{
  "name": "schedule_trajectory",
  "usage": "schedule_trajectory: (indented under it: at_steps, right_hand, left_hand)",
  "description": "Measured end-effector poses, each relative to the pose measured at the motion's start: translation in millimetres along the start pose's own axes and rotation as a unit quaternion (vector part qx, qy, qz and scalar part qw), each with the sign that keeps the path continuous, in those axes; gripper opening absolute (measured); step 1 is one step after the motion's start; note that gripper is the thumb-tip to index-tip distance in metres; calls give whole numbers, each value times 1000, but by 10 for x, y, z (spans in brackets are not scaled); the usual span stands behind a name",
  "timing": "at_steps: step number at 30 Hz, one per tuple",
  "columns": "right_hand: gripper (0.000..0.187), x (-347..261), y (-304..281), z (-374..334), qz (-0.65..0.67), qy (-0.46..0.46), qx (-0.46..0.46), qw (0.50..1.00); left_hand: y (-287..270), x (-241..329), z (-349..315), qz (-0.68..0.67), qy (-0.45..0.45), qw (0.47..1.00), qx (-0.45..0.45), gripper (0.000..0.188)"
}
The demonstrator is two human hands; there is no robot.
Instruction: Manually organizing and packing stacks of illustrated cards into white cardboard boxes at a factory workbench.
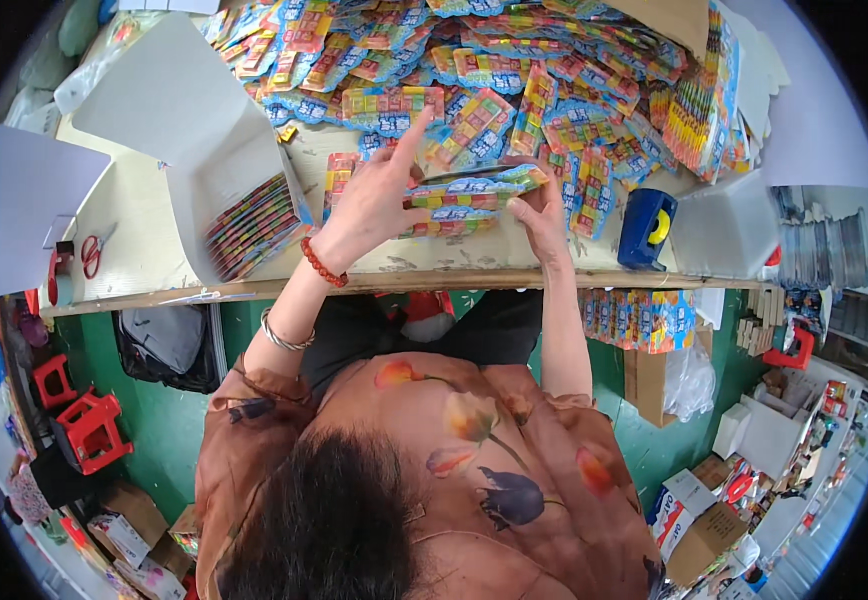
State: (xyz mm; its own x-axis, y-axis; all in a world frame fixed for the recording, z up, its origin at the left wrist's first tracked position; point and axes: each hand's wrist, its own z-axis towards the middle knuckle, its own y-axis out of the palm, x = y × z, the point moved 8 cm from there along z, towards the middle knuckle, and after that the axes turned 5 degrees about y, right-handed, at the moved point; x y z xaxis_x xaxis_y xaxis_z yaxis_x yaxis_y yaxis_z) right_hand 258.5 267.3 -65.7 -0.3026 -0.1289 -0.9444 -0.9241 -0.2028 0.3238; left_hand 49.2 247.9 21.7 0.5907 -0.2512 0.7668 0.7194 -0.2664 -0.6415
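Over the front of the table, my right hand [544, 212] grips the right end of a few flat, colourful packets [479, 187], its thumb and fingers round their edges. My left hand [374, 200] has its thumb and lower fingers at the left end of the same packets. Its index finger stretches forward over a loose packet [384, 103]. The held packets are tilted edge-up, each with rows of coloured squares and a blue wavy border. More packets lie just beneath and behind them. Left of my hands, an opened white box [189, 195] holds a row of packets [249, 228] standing on edge.
A large heap of packets [474, 65] covers the table's back. At right stand a blue tape dispenser [642, 230] and a pale translucent bin [724, 230]. Red-handled scissors [92, 255] lie at left. Below the table edge are stacked packets [644, 318] and red stools [92, 430].
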Motion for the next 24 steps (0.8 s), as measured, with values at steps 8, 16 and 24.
schedule_trajectory:
  at_steps: [8,16,24]
  right_hand:
    - [85,172,-13,-8,-67,26,11,997]
    - [89,20,256,0,-145,-34,59,987]
    - [89,98,202,-110,-65,-48,80,993]
  left_hand:
    - [-82,-294,-172,-119,51,992,-5,110]
    - [-149,-532,-256,-42,57,997,28,41]
    - [-108,-576,-343,-120,70,987,85,30]
